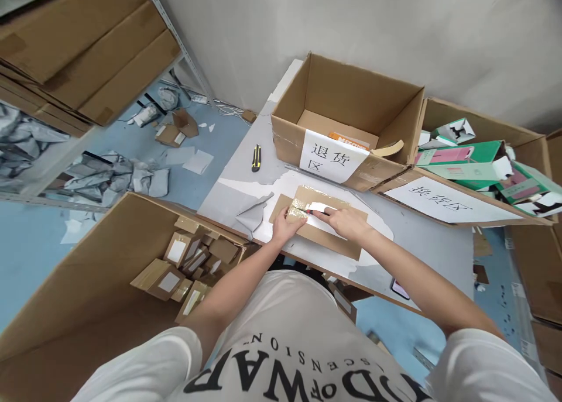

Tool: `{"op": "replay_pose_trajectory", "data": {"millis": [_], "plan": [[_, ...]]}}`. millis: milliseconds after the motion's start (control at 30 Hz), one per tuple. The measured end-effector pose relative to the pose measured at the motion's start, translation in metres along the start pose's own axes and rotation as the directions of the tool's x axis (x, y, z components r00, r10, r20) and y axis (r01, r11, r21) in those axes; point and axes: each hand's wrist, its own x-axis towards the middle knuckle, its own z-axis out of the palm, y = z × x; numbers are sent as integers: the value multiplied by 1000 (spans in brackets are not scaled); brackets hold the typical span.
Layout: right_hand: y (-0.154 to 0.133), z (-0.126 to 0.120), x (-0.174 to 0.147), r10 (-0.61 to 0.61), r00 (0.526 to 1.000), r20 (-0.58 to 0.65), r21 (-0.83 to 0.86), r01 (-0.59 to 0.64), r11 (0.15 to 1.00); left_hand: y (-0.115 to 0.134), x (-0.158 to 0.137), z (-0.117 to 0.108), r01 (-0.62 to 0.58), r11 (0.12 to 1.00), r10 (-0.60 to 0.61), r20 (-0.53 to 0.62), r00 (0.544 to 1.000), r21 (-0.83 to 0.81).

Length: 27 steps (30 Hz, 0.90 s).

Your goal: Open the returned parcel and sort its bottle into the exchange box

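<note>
A flat taped cardboard parcel (325, 229) lies on the grey table (430, 244), near its front edge. The left hand (285, 225) presses with curled fingers on the parcel's left end. The right hand (346, 220) is closed around a small cutter (317, 212) with its tip on the tape. A second utility knife (256, 157) lies far left, well apart.
</note>
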Motion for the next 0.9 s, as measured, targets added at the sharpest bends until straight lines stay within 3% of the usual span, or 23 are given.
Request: {"op": "replay_pose_trajectory", "data": {"millis": [133,367,500,600,633,667,700,767,833,867,900], "plan": [[5,-1,-29,62,994,87,-50,-58,997,3,-2,2,-2,996,5,-33,999,84],[31,28,-139,298,943,149,38,-306,951,7,-3,6,-14,986,22,-45,999,165],[36,52,-181,376,923,85,127,-384,914,7,-4,6,1,988,2,-22,1000,154],[34,79,-206,444,895,-30,356,-406,842,5,-3,5,20,992,-20,-3,1000,121],[32,92,-212,512,855,-84,479,-416,773,4,-2,5,24,994,-25,3,1000,104],[29,107,-216,620,773,-134,622,-422,660,3,-1,5,30,996,-30,7,1000,82],[24,123,-216,752,639,-162,772,-393,500,1,0,5,37,998,-37,12,999,56],[9,156,-204,927,371,-55,984,-135,113,-2,3,5,61,998,-60,44,997,-18],[-12,186,-177,955,238,178,965,149,-217,-5,6,1,85,993,-76,104,992,-87],[-23,198,-160,947,183,265,913,267,-307,-6,7,-1,96,988,-79,142,987,-118],[-34,208,-142,930,173,326,857,362,-368,-8,9,-5,107,983,-79,184,980,-146]]}}
